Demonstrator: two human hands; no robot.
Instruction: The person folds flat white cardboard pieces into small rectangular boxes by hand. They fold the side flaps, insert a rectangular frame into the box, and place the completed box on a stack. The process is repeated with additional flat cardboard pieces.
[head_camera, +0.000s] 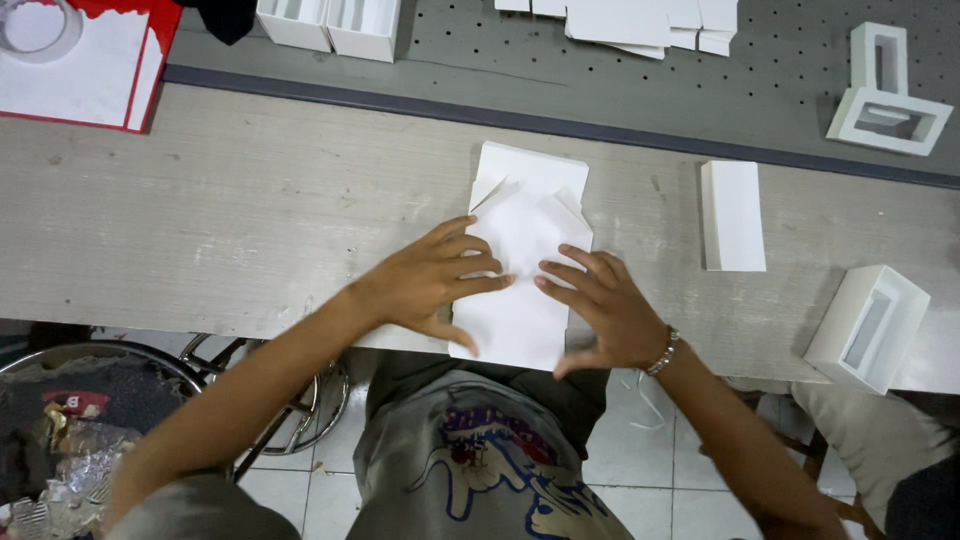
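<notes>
A flat white cardboard box blank (525, 240) lies on the wooden table (250, 210) at its near edge, with folded flaps at its far end. My left hand (430, 280) presses on the blank's left side, fingers spread and pointing right. From the right, my right hand (600, 305) presses down on it, fingertips nearly meeting those of the left. A bracelet sits on my right wrist. Neither hand grips the blank; both lie flat on it.
A folded white box (733, 215) lies to the right, and an assembled white box (868, 325) stands at the table's right edge. Behind, on a grey perforated surface (780, 80), are white box frames (885, 100), stacked blanks (630, 22) and open boxes (335, 22). A red-and-white sheet (85, 65) lies far left.
</notes>
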